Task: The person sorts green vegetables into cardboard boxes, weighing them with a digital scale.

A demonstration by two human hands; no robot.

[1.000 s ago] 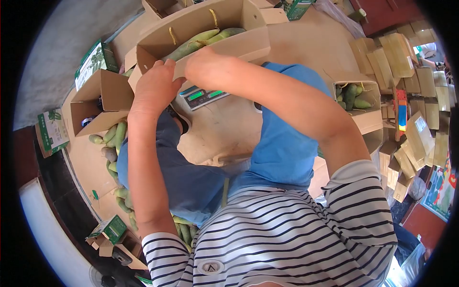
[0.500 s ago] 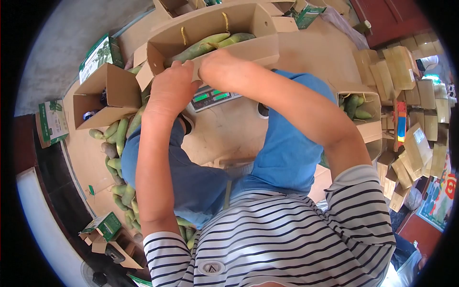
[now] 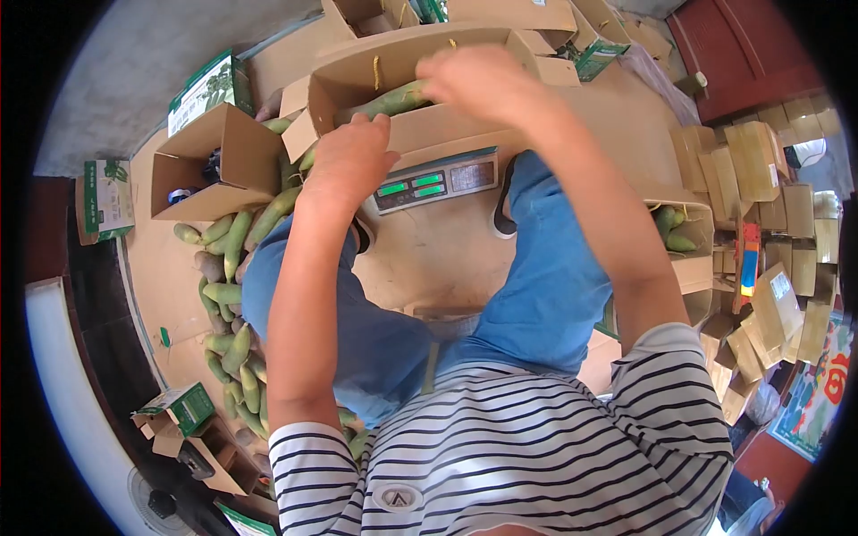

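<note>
A long open cardboard box [image 3: 465, 127] with yellow cord handles lies in front of me, with green radishes [image 3: 398, 100] inside. My left hand [image 3: 349, 159] is at the box's near left corner, fingers curled over the near wall and thumb outside it. My right hand [image 3: 478, 82] is over the box, its fingers in front of the radishes; motion blur hides whether it grips one. Between my feet and the box lies a digital scale [image 3: 438, 181] with lit green displays. It sits against the box's near side.
Loose green radishes [image 3: 237, 348] lie piled along my left leg. A smaller open box [image 3: 246, 161] stands at the left with dark items inside. At my right is a box with radishes [image 3: 666, 223]. Many cardboard boxes [image 3: 751, 161] are stacked farther right.
My right hand has moved up and to the right, from the near wall to over the box. More of the scale shows. My left hand stays at the near left corner.
</note>
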